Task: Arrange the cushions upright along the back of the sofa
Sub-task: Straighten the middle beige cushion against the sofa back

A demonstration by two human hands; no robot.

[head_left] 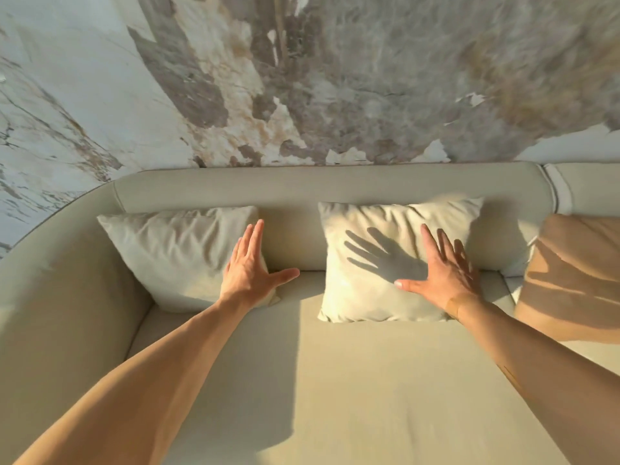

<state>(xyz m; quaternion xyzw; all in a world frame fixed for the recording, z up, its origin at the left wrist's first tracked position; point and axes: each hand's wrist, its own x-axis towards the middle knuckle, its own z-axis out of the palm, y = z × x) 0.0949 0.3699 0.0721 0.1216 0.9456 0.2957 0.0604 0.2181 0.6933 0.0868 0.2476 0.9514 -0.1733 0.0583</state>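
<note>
Two cream cushions lean upright against the backrest [302, 186] of a beige sofa. The left cushion [174, 253] sits in the sofa's left corner, and my left hand [250, 268] lies flat with straight fingers on its right edge. The middle cushion [379, 290] stands to the right of it, lit by the sun. My right hand [443, 273] is spread open at that cushion's right side and casts a hand shadow on its face; whether it touches the fabric I cannot tell. A tan cushion [577, 280] leans at the far right.
The sofa seat [335, 380] stretches wide in front of the cushions. A curved armrest [60, 297] closes the left end. Behind the sofa rises a marble-patterned wall [302, 78]. A second sofa section [587, 182] joins at the right.
</note>
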